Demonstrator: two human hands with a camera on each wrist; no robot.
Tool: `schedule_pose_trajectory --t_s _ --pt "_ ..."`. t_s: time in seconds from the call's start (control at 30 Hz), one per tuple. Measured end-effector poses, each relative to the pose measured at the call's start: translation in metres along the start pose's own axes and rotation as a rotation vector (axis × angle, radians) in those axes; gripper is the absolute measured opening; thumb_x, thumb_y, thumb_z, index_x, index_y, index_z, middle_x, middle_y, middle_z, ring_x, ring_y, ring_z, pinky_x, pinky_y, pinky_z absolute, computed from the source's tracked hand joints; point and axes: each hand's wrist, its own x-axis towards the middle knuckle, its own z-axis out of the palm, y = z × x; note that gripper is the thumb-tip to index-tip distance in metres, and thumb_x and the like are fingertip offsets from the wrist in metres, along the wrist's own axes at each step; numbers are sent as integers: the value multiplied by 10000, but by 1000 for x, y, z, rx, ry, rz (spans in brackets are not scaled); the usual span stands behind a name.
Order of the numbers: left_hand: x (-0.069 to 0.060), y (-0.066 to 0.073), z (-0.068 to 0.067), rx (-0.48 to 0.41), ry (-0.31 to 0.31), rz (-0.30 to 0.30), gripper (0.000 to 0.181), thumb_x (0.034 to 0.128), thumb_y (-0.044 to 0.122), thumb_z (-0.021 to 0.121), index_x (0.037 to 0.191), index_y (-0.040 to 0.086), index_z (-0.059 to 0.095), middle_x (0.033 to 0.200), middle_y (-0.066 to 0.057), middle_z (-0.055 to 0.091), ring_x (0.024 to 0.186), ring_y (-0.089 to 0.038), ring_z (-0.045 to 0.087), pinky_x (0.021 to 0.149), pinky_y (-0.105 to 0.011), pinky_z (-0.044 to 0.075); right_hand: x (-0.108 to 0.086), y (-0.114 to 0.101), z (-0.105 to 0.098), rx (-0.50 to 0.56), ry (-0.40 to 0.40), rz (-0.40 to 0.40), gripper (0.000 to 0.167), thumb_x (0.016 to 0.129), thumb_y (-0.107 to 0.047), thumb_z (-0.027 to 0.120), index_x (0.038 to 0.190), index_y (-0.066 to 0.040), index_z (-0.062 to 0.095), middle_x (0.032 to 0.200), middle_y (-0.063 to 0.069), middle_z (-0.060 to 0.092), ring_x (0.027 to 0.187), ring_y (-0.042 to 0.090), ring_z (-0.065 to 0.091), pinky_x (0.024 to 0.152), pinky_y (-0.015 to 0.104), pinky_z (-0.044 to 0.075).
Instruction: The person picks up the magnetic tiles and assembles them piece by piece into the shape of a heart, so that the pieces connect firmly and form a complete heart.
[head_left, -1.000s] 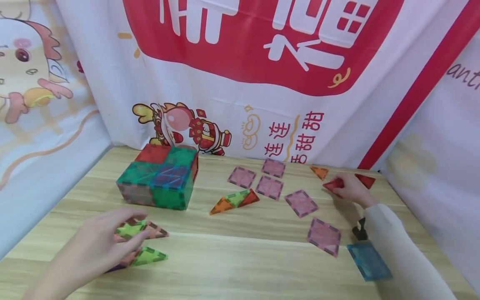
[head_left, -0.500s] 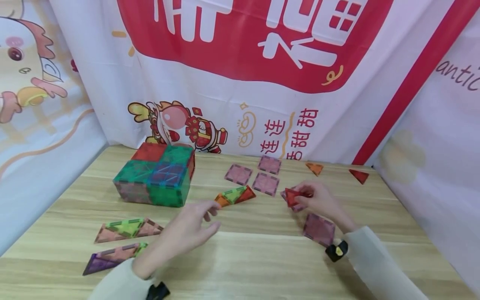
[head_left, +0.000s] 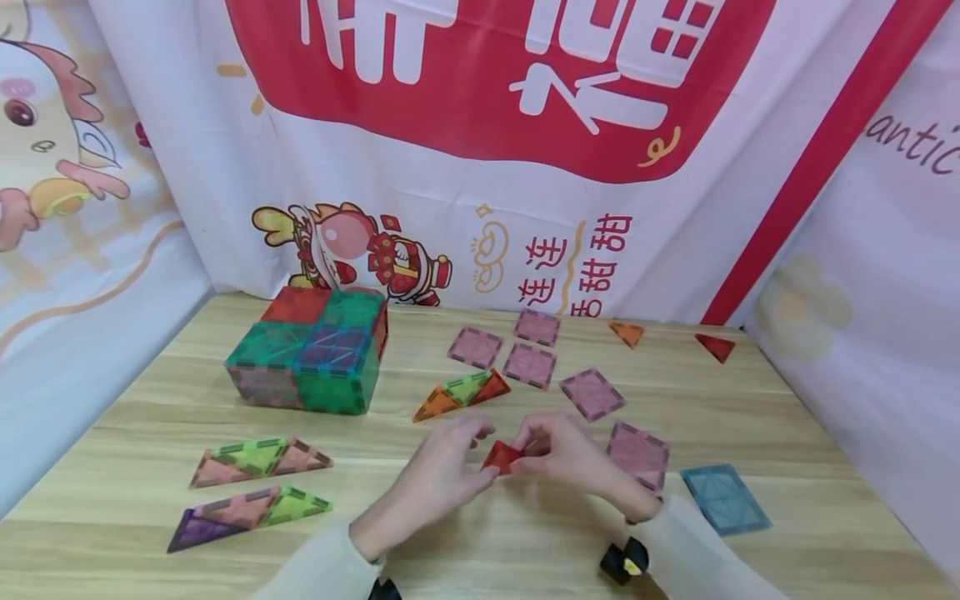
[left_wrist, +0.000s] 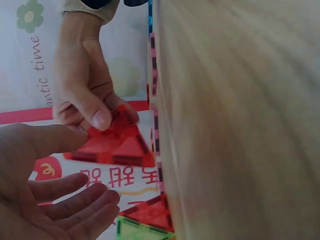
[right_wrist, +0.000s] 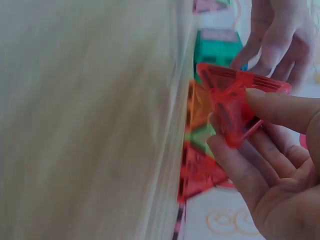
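Over the middle of the table, my right hand (head_left: 562, 454) pinches a red triangular magnetic tile (head_left: 501, 457) between thumb and fingers. In the right wrist view the thumb lies across the face of that red tile (right_wrist: 232, 102). My left hand (head_left: 446, 467) is close on its other side, fingers apart. The left wrist view shows the left thumb (left_wrist: 52, 140) at the tile's corner, but whether it touches I cannot tell. Beyond the hands lies a row of orange, green and red triangle tiles (head_left: 465, 390). Two more triangle rows, a pink-and-green one (head_left: 251, 457) and a purple-ended one (head_left: 243, 508), lie at left.
A box built of green, red and blue tiles (head_left: 333, 375) stands at the back left. Several pink square tiles (head_left: 592, 393) lie flat right of centre. A blue square (head_left: 725, 498) is at right. Near the back edge are an orange triangle (head_left: 626, 333) and a red triangle (head_left: 716, 347).
My right hand has picked up the red triangle at the back right and carried it left and nearer. My left hand has left the left-hand rows and come right to meet it.
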Motion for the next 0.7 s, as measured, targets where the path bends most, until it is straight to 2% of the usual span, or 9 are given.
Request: schedule_pose_trajectory --t_s 0.1,0.2,0.33,0.47,0.6,0.7 --pt "-2 -2 2 -13 -16 -2 145 769 53 738 900 75 679 850 -40 669 732 -123 590 622 -221 487 2 -4 9 51 -33 12 122 791 -32 742 822 -25 625 907 104 672 823 144 692 699 212 539" --pt "-4 -5 3 -28 -36 -8 100 764 5 725 810 88 691 734 19 638 638 -51 510 562 -181 431 5 -5 16 62 -66 3 145 783 -6 742 814 -7 601 899 114 671 829 158 694 698 202 537" --pt "-4 -11 3 -8 -42 -2 121 742 -21 727 742 94 689 647 55 589 584 -21 452 529 -179 396 10 -4 23 -20 -88 -40 161 762 -3 757 804 -24 603 862 89 693 809 125 687 713 178 525" --pt "-4 -15 3 23 -66 -29 150 736 -17 734 693 107 662 605 74 548 550 -16 432 504 -181 382 13 -5 25 -80 -109 -41 153 748 7 761 806 -57 634 853 55 696 770 87 657 708 181 514" --pt "-4 -15 2 41 -85 -52 157 731 -16 744 683 104 655 599 67 549 546 -30 439 501 -189 383 13 -4 13 -97 -133 -26 155 750 14 746 843 -66 650 864 44 686 781 88 645 722 193 519" --pt "-5 -15 2 54 -85 -51 174 728 -9 748 665 109 637 594 62 535 546 -44 432 499 -197 375 16 4 -11 -144 -82 -42 137 772 -7 734 867 -60 650 857 56 684 786 90 632 724 209 519"
